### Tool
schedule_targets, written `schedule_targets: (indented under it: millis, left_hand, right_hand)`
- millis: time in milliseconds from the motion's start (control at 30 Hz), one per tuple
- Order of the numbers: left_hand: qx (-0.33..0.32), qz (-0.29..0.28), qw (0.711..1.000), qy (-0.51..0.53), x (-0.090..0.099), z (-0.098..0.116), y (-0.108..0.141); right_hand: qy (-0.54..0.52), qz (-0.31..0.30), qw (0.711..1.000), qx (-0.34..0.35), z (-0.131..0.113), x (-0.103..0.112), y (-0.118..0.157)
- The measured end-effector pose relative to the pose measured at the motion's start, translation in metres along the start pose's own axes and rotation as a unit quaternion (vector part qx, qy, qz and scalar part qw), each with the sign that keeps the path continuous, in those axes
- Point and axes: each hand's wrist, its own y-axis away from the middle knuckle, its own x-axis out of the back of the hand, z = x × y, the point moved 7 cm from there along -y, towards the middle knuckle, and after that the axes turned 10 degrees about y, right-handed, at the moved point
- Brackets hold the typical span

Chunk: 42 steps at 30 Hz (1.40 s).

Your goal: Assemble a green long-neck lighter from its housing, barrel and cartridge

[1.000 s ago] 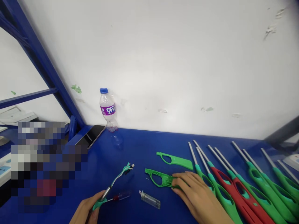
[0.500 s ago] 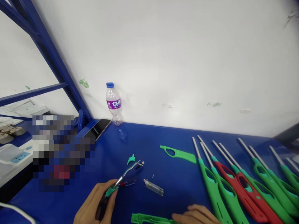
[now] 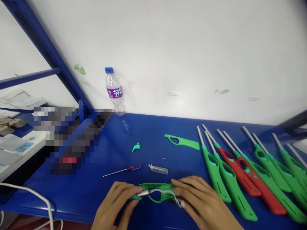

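My left hand [image 3: 116,199] pinches the metal lighter tube [image 3: 144,193] by its teal collar, at the left end of a green lighter casing half [image 3: 153,185]. A pale wire [image 3: 165,191] runs from the tube across the casing to a small white end piece by my right fingertips. My right hand [image 3: 201,198] grips the casing's right end, which the fingers partly hide. Beyond the hands lie a screwdriver [image 3: 129,168] with a red and clear handle, a clear fuel tank [image 3: 159,170], a teal trigger [image 3: 136,147] and a tiny pin [image 3: 163,158].
Another green casing half [image 3: 185,142] rests farther back. Several green and red lighters [image 3: 236,175] fill the right side of the blue table. A plastic bottle [image 3: 115,92] stands against the wall. A white cable [image 3: 43,196] crosses the left front corner; blurred items lie behind it.
My left hand has moved right, bringing the tube and wire over the casing half. My right hand has shifted forward with the casing. The view has tilted down, and the screwdriver shows fully.
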Motion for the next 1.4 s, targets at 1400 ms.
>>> schedule_targets:
  millis: [1400]
  left_hand:
    - [0.029,0.015,0.999,0.002,-0.013,-0.007,-0.003]
  right_hand:
    - [-0.105,-0.085,0.983,-0.122,0.016,-0.018,0.039]
